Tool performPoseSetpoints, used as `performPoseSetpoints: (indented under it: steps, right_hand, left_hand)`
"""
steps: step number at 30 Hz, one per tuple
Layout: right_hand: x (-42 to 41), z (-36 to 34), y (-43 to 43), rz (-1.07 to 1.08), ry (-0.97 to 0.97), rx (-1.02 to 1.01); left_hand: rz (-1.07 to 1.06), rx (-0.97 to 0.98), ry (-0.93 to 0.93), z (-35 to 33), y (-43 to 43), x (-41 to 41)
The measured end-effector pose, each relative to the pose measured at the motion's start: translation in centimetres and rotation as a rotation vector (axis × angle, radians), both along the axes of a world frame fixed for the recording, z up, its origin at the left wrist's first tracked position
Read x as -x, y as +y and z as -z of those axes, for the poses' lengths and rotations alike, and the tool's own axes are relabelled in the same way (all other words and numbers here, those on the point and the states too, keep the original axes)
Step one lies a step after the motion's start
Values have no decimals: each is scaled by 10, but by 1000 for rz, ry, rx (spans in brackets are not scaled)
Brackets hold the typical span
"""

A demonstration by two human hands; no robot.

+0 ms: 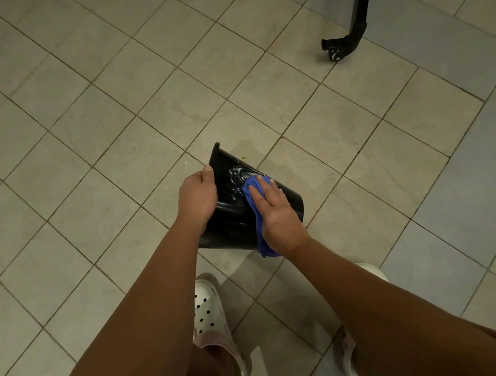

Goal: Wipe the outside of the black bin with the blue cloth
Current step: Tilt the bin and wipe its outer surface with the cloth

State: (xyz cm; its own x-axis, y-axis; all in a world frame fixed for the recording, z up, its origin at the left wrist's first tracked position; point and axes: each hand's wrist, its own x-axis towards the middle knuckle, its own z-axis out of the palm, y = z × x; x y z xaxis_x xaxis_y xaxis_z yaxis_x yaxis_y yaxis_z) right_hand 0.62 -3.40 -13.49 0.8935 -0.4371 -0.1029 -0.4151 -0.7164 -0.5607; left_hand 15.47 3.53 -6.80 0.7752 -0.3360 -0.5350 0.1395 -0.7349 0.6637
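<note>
A glossy black bin is held tilted above the tiled floor, in the lower middle of the head view. My left hand grips its rim on the left side. My right hand lies flat on the bin's outer wall and presses the blue cloth against it. The cloth shows along the left edge of my palm and hangs a little below my wrist. White foamy streaks sit on the wall just above the cloth. The bin's far side and its inside are hidden.
Beige square floor tiles spread all around. A black metal furniture leg with a foot stands at the top right. My two feet in white perforated clogs stand directly below the bin.
</note>
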Motion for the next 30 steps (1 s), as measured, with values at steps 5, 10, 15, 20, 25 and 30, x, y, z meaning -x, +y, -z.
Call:
performPoseSetpoints:
  steps: [5, 10, 15, 20, 25, 30]
  right_hand:
    - [12, 2, 2, 5, 16, 23]
    - [11, 2, 9, -65, -27, 34]
    - [-8, -5, 1, -69, 5, 11]
    - [2, 0, 2, 55, -4, -24]
    - [14, 4, 10, -29, -82, 18]
    - [-2, -6, 11, -145, -112, 15]
  left_hand:
    - [-18, -9, 3, 2, 0, -4]
    - [-32, -20, 28, 2, 1, -4]
    - [-46, -6, 42, -2, -1, -5]
    - [-12, -4, 1, -4, -4, -6]
    - [-10, -23, -1, -3, -1, -6]
    - [20, -4, 8, -7, -5, -3]
